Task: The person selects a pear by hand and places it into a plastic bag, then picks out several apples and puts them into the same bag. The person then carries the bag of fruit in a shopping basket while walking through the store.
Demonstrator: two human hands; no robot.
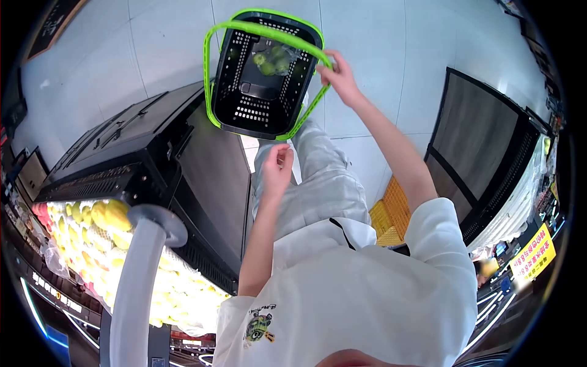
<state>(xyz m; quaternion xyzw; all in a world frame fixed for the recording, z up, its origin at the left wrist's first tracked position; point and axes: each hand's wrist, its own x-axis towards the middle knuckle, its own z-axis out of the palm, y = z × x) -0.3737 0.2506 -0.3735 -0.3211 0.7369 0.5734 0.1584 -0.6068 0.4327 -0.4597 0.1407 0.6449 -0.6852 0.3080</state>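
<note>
A black shopping basket [229,113] with a bright green rim and handle [260,28] is in front of my legs. My right hand [339,79] is closed around the right side of the green handle. Inside the basket, toward its far end, lies a clear plastic bag of green fruit [269,63]. My left hand [278,166] is just below the basket's near edge, apart from it, with its fingers curled in and nothing visible in them.
To the left stands a black display stand [202,159] with brightly lit yellow and green fruit [110,215] on it. Another dark stand [474,144] is on the right, near a yellow sign [532,254]. Yellow-orange crates [394,211] sit beside my right side. Pale tiles [367,37] cover the floor.
</note>
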